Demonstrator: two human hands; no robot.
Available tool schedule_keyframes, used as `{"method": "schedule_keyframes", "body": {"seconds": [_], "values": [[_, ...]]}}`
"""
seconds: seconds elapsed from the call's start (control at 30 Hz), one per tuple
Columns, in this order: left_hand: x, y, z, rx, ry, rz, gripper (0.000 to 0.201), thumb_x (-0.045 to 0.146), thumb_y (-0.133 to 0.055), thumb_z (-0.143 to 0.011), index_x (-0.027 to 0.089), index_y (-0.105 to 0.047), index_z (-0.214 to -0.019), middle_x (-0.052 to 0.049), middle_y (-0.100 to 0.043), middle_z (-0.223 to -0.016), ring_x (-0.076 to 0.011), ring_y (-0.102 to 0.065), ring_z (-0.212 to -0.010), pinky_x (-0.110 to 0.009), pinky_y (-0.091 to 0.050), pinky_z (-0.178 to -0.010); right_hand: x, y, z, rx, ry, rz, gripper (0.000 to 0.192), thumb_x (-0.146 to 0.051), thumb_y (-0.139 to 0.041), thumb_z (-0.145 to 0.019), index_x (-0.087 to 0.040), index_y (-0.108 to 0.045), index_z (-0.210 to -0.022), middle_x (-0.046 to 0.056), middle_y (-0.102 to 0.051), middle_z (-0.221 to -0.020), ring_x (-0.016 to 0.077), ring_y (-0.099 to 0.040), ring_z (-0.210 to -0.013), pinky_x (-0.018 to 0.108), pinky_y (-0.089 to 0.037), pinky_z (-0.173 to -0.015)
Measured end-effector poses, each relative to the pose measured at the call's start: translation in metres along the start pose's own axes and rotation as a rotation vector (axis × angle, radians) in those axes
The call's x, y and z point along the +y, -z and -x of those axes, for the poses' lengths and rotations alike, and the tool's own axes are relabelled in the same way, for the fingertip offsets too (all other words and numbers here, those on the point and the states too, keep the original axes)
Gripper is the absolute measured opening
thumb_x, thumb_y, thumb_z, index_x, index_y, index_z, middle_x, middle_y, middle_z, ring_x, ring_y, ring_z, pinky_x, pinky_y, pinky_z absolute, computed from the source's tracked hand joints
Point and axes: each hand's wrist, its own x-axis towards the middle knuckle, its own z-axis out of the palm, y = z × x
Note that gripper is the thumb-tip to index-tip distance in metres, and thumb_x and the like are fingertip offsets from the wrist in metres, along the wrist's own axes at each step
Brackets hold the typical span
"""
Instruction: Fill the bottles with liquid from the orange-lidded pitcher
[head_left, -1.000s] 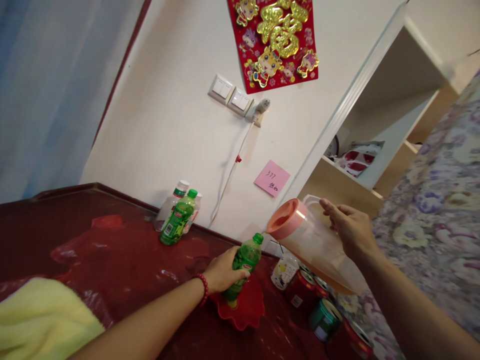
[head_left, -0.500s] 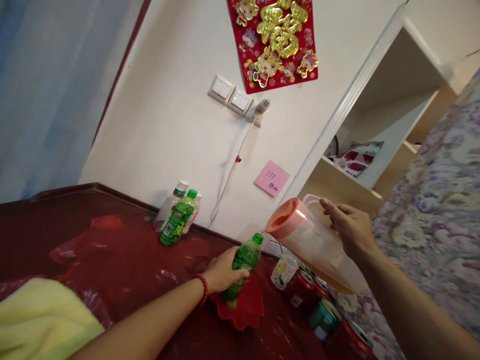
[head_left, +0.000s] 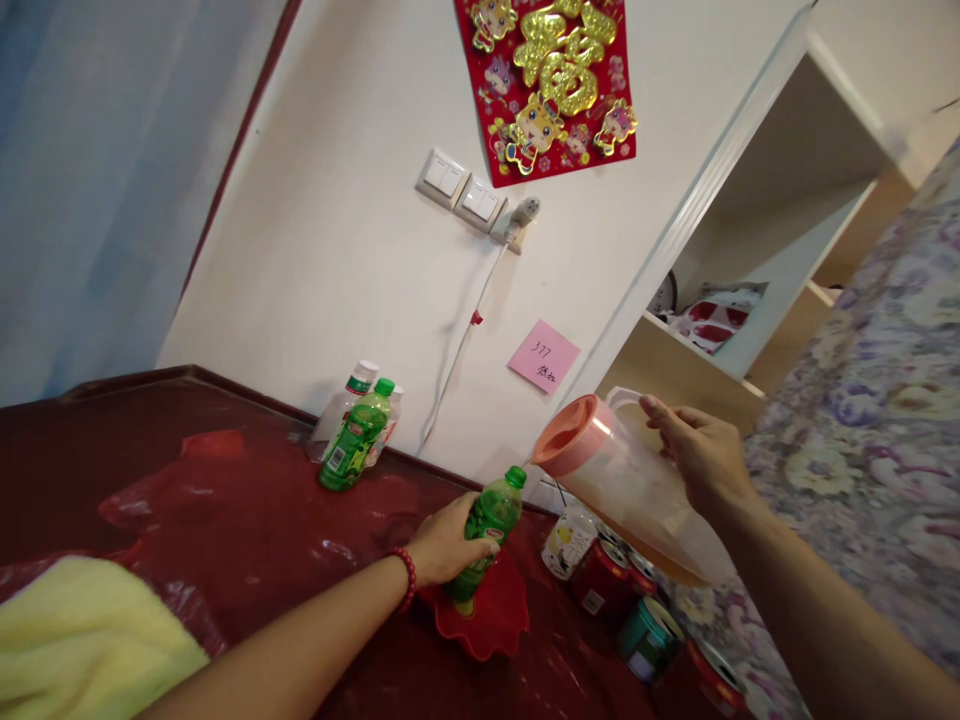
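Bottle stands on red dish in left hand grip — right hand clasps tilted pitcher just beside

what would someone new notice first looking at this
The eye goes to the right hand tilting a clear pitcher with a pink lid toward a green bottle, which the left hand grips upright on a red dish on the dark red table. Next comes the red and gold wall decoration high on the white wall. A yellow towel lies at the lower left.
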Motion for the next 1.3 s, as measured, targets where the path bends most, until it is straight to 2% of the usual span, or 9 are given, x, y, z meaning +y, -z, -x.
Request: {"method": "schedule_keyframes", "body": {"seconds": [1.3], "values": [[0.0010, 0.0007, 0.0008, 0.001, -0.003, -0.004, 0.056, 0.031, -0.069, -0.072, 0.021, -0.058, -0.126, -0.007, -0.067, -0.122, -0.0273, -0.063, -0.110, -0.033, -0.047, -0.095, -0.0017, 0.0002, -0.0006, 0.005, 0.014, 0.018, 0.057, -0.071, -0.075, -0.063, -0.015, -0.067, -0.064, -0.002, -0.046, -0.048, 0.0121, -0.040, -0.047, 0.025, -0.030, -0.041]]}}
